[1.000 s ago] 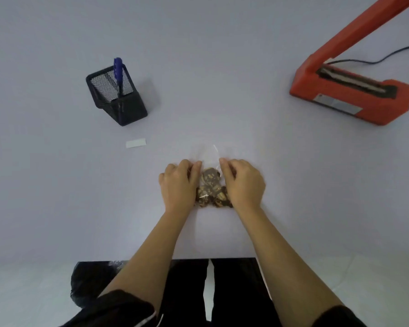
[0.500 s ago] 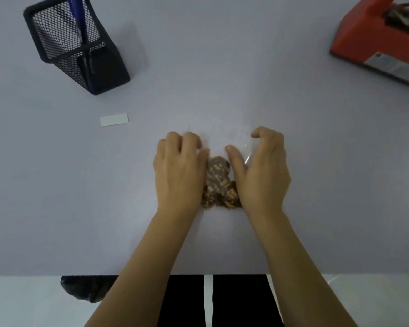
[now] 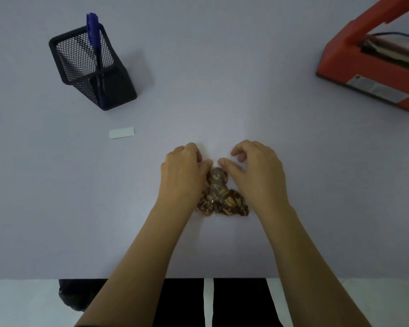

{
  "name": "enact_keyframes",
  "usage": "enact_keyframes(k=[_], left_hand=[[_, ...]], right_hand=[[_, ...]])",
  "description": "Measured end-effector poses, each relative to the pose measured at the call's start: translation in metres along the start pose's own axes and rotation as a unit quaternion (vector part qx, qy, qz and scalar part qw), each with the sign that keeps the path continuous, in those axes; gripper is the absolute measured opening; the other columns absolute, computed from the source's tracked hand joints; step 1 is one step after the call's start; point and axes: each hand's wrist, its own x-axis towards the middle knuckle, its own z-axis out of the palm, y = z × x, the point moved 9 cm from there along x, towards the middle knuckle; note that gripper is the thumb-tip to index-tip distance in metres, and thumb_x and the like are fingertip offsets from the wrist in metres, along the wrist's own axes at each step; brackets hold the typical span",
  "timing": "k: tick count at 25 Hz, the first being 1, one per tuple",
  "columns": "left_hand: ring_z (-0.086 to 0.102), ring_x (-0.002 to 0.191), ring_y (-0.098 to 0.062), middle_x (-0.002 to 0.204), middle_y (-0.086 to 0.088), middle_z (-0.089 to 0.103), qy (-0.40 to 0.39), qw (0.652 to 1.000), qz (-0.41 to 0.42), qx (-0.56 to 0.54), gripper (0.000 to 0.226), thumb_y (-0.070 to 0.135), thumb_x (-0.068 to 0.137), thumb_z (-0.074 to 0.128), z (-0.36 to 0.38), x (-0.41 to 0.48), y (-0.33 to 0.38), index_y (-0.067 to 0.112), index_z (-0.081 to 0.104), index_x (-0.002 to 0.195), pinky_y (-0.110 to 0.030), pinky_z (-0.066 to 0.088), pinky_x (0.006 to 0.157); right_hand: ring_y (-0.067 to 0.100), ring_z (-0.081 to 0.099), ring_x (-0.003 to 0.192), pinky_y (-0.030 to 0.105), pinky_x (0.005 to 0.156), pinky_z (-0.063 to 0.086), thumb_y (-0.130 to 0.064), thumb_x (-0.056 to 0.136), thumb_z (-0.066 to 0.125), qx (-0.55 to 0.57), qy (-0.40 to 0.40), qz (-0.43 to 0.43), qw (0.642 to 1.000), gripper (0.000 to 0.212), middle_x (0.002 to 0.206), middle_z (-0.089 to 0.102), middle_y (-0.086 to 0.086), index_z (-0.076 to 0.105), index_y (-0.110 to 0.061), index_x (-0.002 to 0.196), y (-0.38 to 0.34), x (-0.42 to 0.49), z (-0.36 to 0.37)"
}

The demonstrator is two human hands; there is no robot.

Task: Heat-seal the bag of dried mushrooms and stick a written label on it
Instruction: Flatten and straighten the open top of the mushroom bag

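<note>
a person's left hand [image 3: 182, 172] and right hand [image 3: 257, 171] close on a clear bag of dried mushrooms [image 3: 221, 197] lying near the front edge of the pale table [image 3: 222, 90]. since half a second ago the thumbs have drawn together over the pile, and more mushrooms show between the wrists. the left hand pinches the bag. the right fingers [image 3: 242, 149] now arch, curled; whether they hold film cannot be told. the white label [image 3: 121, 132], mesh pen holder [image 3: 118, 90] and red heat sealer [image 3: 340, 60] sit well apart.
</note>
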Motion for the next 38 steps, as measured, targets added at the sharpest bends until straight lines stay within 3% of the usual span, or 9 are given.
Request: enact_keyframes(k=[3,7,13,18,22,27,31,34,38], left_hand=[[0.059,0.086,-0.026,0.086,-0.008,0.065,-0.020,0.999,-0.031,-0.026,0.016,0.023,0.086,0.062,-0.004,0.004,-0.003,0.007,0.063,0.086,-0.040,0.049,0.078],[0.059,0.084,-0.028,0.091,-0.010,0.065,-0.008,0.999,0.048,0.012,0.014,0.008,0.087,0.052,-0.001,0.000,0.020,0.006,0.065,0.094,-0.034,0.045,0.070],[0.061,0.086,-0.024,0.092,-0.007,0.066,-0.028,0.999,0.026,0.001,0.015,0.019,0.087,0.059,0.003,0.003,0.019,0.008,0.067,0.092,-0.038,0.051,0.079],[0.061,0.089,-0.024,0.093,-0.007,0.069,-0.036,0.999,0.007,0.013,0.014,0.015,0.089,0.057,0.002,0.006,0.018,0.008,0.069,0.092,-0.033,0.048,0.078],[0.061,0.087,-0.027,0.089,-0.009,0.070,-0.021,1.000,0.006,0.011,0.013,0.010,0.086,0.058,-0.006,0.002,0.010,0.007,0.070,0.089,-0.038,0.050,0.078],[0.059,0.070,-0.026,0.079,-0.010,0.063,0.017,0.991,0.133,-0.018,0.006,0.005,0.080,0.064,-0.005,0.000,0.018,0.005,0.069,0.083,-0.038,0.051,0.062],[0.062,0.070,-0.024,0.081,-0.010,0.066,0.007,0.986,0.167,-0.029,0.019,0.013,0.079,0.057,-0.001,-0.004,0.020,0.006,0.073,0.085,-0.035,0.053,0.062],[0.060,0.071,-0.021,0.082,-0.007,0.065,0.002,0.990,0.140,-0.022,0.014,0.017,0.083,0.061,0.000,-0.002,0.019,0.008,0.072,0.085,-0.037,0.052,0.066],[0.060,0.080,-0.024,0.089,-0.009,0.064,-0.015,0.996,0.083,0.013,0.015,0.020,0.086,0.060,0.003,0.004,0.019,0.008,0.069,0.088,-0.037,0.050,0.075]], right_hand=[[0.012,0.055,0.075,0.027,0.064,0.047,-0.034,0.084,0.065,0.026,-0.005,0.005,1.000,0.015,0.079,0.059,-0.008,0.063,-0.019,0.089,0.004,0.001,-0.003],[0.016,0.060,0.076,0.035,0.071,0.054,-0.018,0.088,0.060,0.001,-0.012,-0.051,0.999,0.012,0.085,0.067,0.000,0.067,-0.014,0.096,-0.012,-0.001,-0.002],[0.014,0.066,0.076,0.031,0.075,0.056,-0.025,0.084,0.066,0.044,-0.023,-0.011,0.999,0.016,0.084,0.073,0.001,0.072,-0.015,0.096,-0.005,0.004,-0.010],[0.017,0.066,0.074,0.033,0.074,0.056,-0.019,0.085,0.066,0.047,-0.033,0.008,0.998,0.011,0.081,0.073,0.003,0.073,-0.012,0.089,0.000,0.007,-0.012],[0.018,0.065,0.075,0.030,0.073,0.054,-0.016,0.086,0.064,0.038,-0.045,0.009,0.998,0.010,0.081,0.072,0.004,0.072,-0.011,0.089,0.004,0.006,-0.016],[0.021,0.063,0.085,0.033,0.077,0.053,0.004,0.080,0.058,0.037,-0.047,-0.093,0.994,0.025,0.093,0.068,0.005,0.068,-0.010,0.099,-0.019,0.003,-0.011],[0.019,0.063,0.076,0.034,0.070,0.054,-0.010,0.079,0.061,0.038,-0.047,-0.096,0.994,0.018,0.085,0.069,0.002,0.072,-0.014,0.093,-0.023,-0.002,-0.004],[0.017,0.062,0.068,0.031,0.066,0.053,-0.021,0.085,0.063,0.033,-0.044,-0.067,0.996,0.012,0.079,0.070,0.003,0.074,-0.015,0.088,-0.016,0.002,-0.007],[0.018,0.066,0.075,0.032,0.072,0.055,-0.019,0.085,0.065,0.039,-0.048,-0.023,0.998,0.011,0.082,0.074,0.004,0.074,-0.012,0.089,-0.013,0.007,-0.009]])
